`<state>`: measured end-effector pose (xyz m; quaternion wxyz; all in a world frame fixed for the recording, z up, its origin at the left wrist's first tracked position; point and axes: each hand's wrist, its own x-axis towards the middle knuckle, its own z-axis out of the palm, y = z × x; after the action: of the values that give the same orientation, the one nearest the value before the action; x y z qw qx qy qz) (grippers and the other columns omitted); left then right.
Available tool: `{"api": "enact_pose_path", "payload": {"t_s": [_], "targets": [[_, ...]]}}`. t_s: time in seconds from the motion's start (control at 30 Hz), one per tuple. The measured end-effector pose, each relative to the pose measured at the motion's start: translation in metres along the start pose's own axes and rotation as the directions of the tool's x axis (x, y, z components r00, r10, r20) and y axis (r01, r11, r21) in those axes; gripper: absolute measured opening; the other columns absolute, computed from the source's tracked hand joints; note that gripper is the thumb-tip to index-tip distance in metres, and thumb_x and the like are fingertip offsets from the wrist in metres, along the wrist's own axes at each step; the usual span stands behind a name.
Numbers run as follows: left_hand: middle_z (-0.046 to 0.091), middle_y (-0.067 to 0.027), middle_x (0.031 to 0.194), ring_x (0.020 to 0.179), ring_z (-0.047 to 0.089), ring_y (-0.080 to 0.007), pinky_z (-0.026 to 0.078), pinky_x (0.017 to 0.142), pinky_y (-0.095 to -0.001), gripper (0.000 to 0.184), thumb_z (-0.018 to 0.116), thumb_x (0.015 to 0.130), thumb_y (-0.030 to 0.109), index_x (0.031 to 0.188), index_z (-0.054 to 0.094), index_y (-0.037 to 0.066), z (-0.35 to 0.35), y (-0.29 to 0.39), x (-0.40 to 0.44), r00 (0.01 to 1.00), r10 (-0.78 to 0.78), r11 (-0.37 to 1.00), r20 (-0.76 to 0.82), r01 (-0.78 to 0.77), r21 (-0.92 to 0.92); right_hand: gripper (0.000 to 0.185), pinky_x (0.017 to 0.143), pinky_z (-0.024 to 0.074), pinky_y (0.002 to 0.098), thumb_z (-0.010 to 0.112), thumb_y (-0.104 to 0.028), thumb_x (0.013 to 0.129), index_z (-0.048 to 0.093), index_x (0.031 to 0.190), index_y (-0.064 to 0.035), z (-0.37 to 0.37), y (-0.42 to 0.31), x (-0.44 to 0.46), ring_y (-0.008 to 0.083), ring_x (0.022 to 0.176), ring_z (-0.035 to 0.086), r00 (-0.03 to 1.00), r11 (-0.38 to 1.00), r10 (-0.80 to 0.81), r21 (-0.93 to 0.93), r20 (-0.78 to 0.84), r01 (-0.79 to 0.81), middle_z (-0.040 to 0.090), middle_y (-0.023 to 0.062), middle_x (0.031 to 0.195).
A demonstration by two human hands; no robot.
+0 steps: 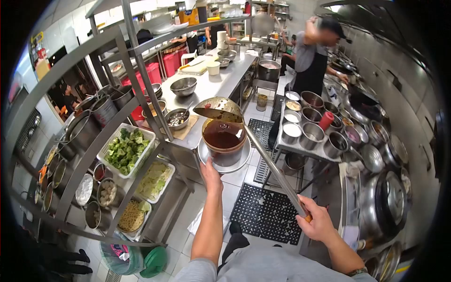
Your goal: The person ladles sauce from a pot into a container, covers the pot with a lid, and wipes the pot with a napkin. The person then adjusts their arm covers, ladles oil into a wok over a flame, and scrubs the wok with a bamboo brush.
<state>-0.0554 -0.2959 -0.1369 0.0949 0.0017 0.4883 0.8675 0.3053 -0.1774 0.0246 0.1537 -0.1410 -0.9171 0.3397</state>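
My left hand [211,176] is closed on the near rim of a metal plate [203,153]. On that plate stands a round container [225,156] of dark red-brown sauce [224,135]. My right hand [314,217] grips the wooden end of a long metal handle. The handle slants up and left to a large ladle [218,109], whose stained bowl is tilted above the far side of the container. Part of the container's rim is hidden by the ladle.
To the left, a rack holds a basket of broccoli [123,152] and pots. A steel counter [206,89] with bowls runs ahead. At right stands a table of pots [311,134]; beyond it is a person in a dark apron [310,70]. A perforated mat [268,211] covers floor.
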Motion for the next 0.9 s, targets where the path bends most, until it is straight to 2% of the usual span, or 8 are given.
{"api": "enact_pose_path", "payload": {"t_s": [0.17, 0.2, 0.4, 0.5, 0.6, 0.7, 0.73, 0.9], "targets": [[0.058, -0.0166, 0.129, 0.106, 0.064, -0.0245, 0.057, 0.079, -0.0360, 0.042, 0.047, 0.101, 0.023, 0.138, 0.046, 0.001, 0.022, -0.025, 0.106, 0.993, -0.032, 0.998, -0.109, 0.038, 0.050, 0.063, 0.065, 0.0530, 0.0373, 0.071, -0.009, 0.082, 0.048, 0.141, -0.0051, 0.010, 0.031, 0.121, 0.0321, 0.071, 0.068, 0.996, 1.000, 0.029, 0.007, 0.080, -0.030, 0.069, 0.0175, 0.090], [0.057, -0.0173, 0.130, 0.109, 0.062, -0.0240, 0.053, 0.084, -0.0353, 0.041, 0.046, 0.102, 0.020, 0.138, 0.046, 0.000, 0.027, -0.038, 0.127, 0.992, 0.031, 0.998, -0.122, -0.038, -0.056, 0.063, 0.066, 0.0530, 0.0373, 0.071, -0.009, 0.082, 0.048, 0.141, -0.0054, 0.013, 0.035, 0.143, 0.0322, 0.071, 0.068, 0.997, 0.999, 0.029, 0.015, 0.077, -0.030, 0.069, 0.0174, 0.090], [0.054, -0.0189, 0.135, 0.121, 0.056, -0.0272, 0.046, 0.100, -0.0374, 0.045, 0.046, 0.101, 0.018, 0.141, 0.043, -0.002, 0.051, -0.092, 0.222, 0.959, 0.118, 0.992, -0.259, -0.123, -0.004, 0.063, 0.066, 0.0521, 0.0374, 0.071, -0.010, 0.083, 0.048, 0.141, -0.0060, 0.016, 0.076, 0.254, 0.0322, 0.070, 0.066, 0.988, 0.999, 0.022, 0.029, 0.151, -0.027, 0.067, 0.0163, 0.085], [0.052, -0.0197, 0.138, 0.126, 0.054, -0.0290, 0.040, 0.107, -0.0383, 0.048, 0.047, 0.101, 0.018, 0.143, 0.041, -0.004, 0.082, -0.092, 0.237, 0.938, 0.018, 0.984, -0.347, -0.079, -0.162, 0.063, 0.067, 0.0522, 0.0379, 0.071, -0.011, 0.083, 0.047, 0.141, -0.0058, 0.011, 0.105, 0.303, 0.0333, 0.071, 0.066, 0.981, 1.000, -0.015, 0.010, 0.192, 0.014, 0.067, 0.0166, 0.084], [0.050, -0.0196, 0.140, 0.126, 0.053, -0.0303, 0.042, 0.106, -0.0404, 0.049, 0.047, 0.101, 0.017, 0.144, 0.040, -0.004, 0.086, -0.132, 0.272, 0.894, 0.179, 0.977, -0.412, -0.210, -0.031, 0.062, 0.067, 0.0527, 0.0390, 0.071, -0.012, 0.083, 0.047, 0.141, -0.0053, -0.002, 0.140, 0.354, 0.0351, 0.073, 0.067, 0.962, 0.998, -0.062, -0.007, 0.266, 0.066, 0.067, 0.0173, 0.085], [0.048, -0.0199, 0.141, 0.126, 0.054, -0.0312, 0.047, 0.103, -0.0425, 0.051, 0.048, 0.101, 0.017, 0.147, 0.037, -0.002, 0.102, -0.150, 0.287, 0.863, 0.157, 0.977, -0.480, -0.207, -0.054, 0.062, 0.067, 0.0537, 0.0406, 0.071, -0.013, 0.083, 0.048, 0.140, -0.0055, -0.014, 0.169, 0.387, 0.0363, 0.074, 0.069, 0.939, 0.998, -0.066, 0.005, 0.338, 0.069, 0.069, 0.0178, 0.086], [0.047, -0.0205, 0.142, 0.125, 0.054, -0.0318, 0.050, 0.099, -0.0433, 0.052, 0.049, 0.100, 0.018, 0.147, 0.035, -0.001, 0.109, -0.153, 0.292, 0.861, 0.049, 0.966, -0.506, -0.169, -0.194, 0.061, 0.067, 0.0541, 0.0411, 0.070, -0.013, 0.083, 0.048, 0.140, -0.0057, -0.020, 0.176, 0.402, 0.0366, 0.075, 0.069, 0.931, 0.997, -0.072, 0.007, 0.359, 0.074, 0.069, 0.0178, 0.086], [0.047, -0.0252, 0.139, 0.123, 0.055, -0.0336, 0.049, 0.100, -0.0422, 0.051, 0.050, 0.100, 0.021, 0.143, 0.036, -0.003, 0.136, -0.166, 0.316, 0.747, 0.101, 0.976, -0.657, -0.203, -0.081, 0.059, 0.067, 0.0549, 0.0426, 0.069, -0.014, 0.084, 0.049, 0.139, -0.0063, -0.036, 0.207, 0.464, 0.0368, 0.074, 0.069, 0.885, 0.992, -0.089, -0.038, 0.456, 0.119, 0.069, 0.0177, 0.083]]}}
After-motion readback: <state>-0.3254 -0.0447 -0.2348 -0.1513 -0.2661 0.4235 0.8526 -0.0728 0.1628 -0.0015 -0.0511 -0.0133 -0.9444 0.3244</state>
